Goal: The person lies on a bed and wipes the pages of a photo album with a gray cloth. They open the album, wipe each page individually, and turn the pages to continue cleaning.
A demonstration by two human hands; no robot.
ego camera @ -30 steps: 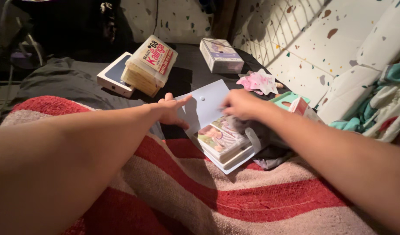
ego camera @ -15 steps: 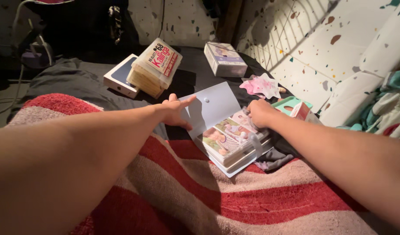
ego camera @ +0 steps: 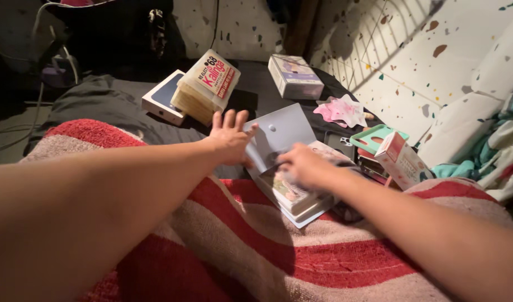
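Note:
A small pale-blue photo album (ego camera: pixel 284 130) lies open on the red and beige striped blanket (ego camera: pixel 279 246), its cover standing up. My left hand (ego camera: pixel 229 136) rests against the left edge of the raised cover, fingers spread. My right hand (ego camera: pixel 301 165) lies over the album's picture pages (ego camera: pixel 293 196), blurred with motion, turning a page; I cannot tell how firmly it grips.
Behind the album sit a clear box of cards with a red label (ego camera: pixel 206 85), a dark-blue flat box (ego camera: pixel 162 100), a white box (ego camera: pixel 295 76) and a pink splotched paper (ego camera: pixel 341 111). To the right lie a green phone case (ego camera: pixel 375 137) and a small carton (ego camera: pixel 403 160).
My right hand moved from the album's right edge leftward across the pages. My left hand's fingers spread and lifted on the cover. The view shifted, showing more of the right side.

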